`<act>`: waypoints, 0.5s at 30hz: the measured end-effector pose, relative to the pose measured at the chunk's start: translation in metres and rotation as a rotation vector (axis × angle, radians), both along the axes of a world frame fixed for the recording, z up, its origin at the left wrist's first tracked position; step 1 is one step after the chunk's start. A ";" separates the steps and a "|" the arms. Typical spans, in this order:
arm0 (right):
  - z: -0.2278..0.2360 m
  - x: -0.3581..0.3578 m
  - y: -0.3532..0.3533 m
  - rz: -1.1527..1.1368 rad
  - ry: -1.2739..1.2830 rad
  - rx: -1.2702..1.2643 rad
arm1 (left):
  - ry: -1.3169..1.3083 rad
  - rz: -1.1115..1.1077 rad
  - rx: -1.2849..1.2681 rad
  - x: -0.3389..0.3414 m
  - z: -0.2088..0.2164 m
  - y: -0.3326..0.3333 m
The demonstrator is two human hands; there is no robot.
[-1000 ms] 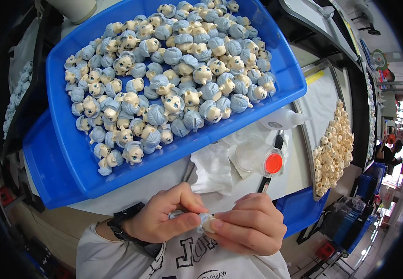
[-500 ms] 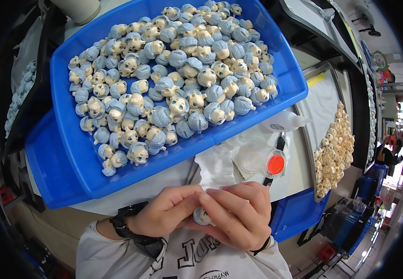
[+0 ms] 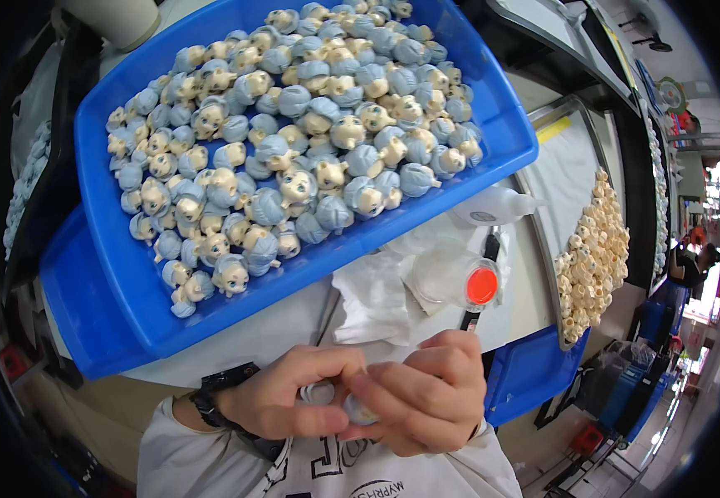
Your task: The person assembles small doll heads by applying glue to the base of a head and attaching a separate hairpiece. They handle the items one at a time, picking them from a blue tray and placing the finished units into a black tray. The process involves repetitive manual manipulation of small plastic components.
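My two hands meet in front of my chest. My right hand [image 3: 431, 390] has its fingers closed on a small doll head [image 3: 362, 411] with pale blue hair, partly covered by the fingertips. My left hand [image 3: 281, 398], with a black watch at the wrist, is curled around a rounded pale grey-blue piece [image 3: 318, 393] that looks like a hair part; its far side is hidden. Beyond the hands stands a large blue bin [image 3: 310, 272], holding many doll heads [image 3: 298, 187] with cream faces and pale blue hair.
A crumpled white cloth or paper [image 3: 372, 303] lies just beyond my hands. To its right are a clear jar [image 3: 439, 274] with a red cap, a black pen-like tool [image 3: 491, 246] and a white squeeze bottle [image 3: 493, 206]. Farther right, a metal tray [image 3: 555, 286] bears cream parts [image 3: 592, 261].
My hands have moved slightly apart at the palms, and the grey-blue piece in my left hand now shows. The doll head has turned, its face less visible. The view has shifted slightly.
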State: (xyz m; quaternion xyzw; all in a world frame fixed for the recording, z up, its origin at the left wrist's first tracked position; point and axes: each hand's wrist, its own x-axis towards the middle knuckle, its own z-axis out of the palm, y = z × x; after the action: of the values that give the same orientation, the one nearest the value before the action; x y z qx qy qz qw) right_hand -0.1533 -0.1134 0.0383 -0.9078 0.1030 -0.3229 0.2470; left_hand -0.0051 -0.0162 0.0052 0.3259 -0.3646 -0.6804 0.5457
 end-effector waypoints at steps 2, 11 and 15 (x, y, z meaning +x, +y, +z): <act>0.000 -0.002 0.001 0.006 -0.001 0.001 | -0.098 -0.102 0.041 0.007 0.003 0.001; -0.013 -0.031 -0.016 -0.054 -0.202 0.192 | 0.443 0.485 -0.228 -0.007 -0.012 0.023; 0.014 -0.086 -0.064 -0.748 0.155 -0.055 | 0.460 0.688 -0.055 -0.013 0.005 0.010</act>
State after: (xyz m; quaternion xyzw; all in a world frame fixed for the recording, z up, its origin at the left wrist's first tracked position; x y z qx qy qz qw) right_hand -0.2394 -0.1770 0.0519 -0.8355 0.4371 -0.3236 0.0790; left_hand -0.0182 -0.0059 0.0103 0.2535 -0.1214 -0.5035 0.8170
